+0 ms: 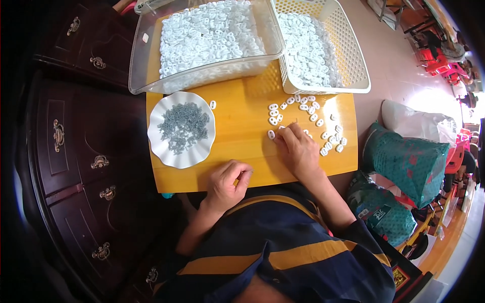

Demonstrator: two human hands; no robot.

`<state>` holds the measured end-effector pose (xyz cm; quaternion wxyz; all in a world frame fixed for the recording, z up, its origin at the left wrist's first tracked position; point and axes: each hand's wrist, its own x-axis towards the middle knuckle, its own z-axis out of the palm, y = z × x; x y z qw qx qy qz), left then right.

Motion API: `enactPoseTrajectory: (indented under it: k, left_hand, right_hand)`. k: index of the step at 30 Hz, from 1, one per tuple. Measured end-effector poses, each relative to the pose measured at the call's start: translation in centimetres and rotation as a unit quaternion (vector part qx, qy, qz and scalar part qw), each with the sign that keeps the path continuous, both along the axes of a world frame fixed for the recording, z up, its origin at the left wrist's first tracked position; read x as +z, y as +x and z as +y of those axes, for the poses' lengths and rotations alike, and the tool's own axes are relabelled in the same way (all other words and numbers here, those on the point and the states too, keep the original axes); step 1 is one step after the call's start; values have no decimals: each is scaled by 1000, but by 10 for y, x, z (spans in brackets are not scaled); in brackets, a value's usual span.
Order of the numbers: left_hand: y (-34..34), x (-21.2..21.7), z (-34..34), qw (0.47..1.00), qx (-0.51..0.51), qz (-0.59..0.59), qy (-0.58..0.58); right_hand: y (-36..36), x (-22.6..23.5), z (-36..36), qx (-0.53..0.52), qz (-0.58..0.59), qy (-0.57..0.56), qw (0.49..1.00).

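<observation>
My left hand [228, 186] rests at the table's front edge, its fingers curled and thumb pressed to forefinger; anything in that pinch is too small to make out. Over the right half of the wooden table [237, 136] my right hand [299, 151] reaches down, fingertips drawn together among small white oval pieces with two holes [273, 121]. A piece lies by the fingertips, but the hand hides whether they grip one. On the left stands a white wavy-rimmed dish [157, 146] holding many small grey cylindrical parts [184, 123]. One lone white piece [212, 104] lies beside the dish.
At the back, a clear plastic bin [144, 65] and a white perforated basket [353, 58] hold heaps of white pieces. Dark wooden drawers [65, 136] stand close on the left. Stuffed green bags [406, 159] and a white sack [419, 118] sit on the right.
</observation>
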<state>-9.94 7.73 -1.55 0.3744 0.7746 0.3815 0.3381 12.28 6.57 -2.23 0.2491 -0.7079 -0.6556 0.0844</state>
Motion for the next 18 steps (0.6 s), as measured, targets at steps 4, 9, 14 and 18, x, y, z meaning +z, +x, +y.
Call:
enactPoseTrajectory:
  k: [4, 9, 14, 18]
  left_hand:
    - [9, -1, 0, 998, 14, -47, -48]
    - [23, 9, 7, 993, 17, -83, -87]
    - [29, 14, 16, 994, 1, -71, -81]
    - [30, 15, 16, 995, 6, -68, -74]
  right_hand:
    - [3, -1, -11, 20, 55, 34, 998]
    - [0, 13, -27, 32, 455, -63, 888]
    - [-11, 15, -30, -11, 671, -115, 732]
    - [-16, 5, -35, -22, 711, -98, 696]
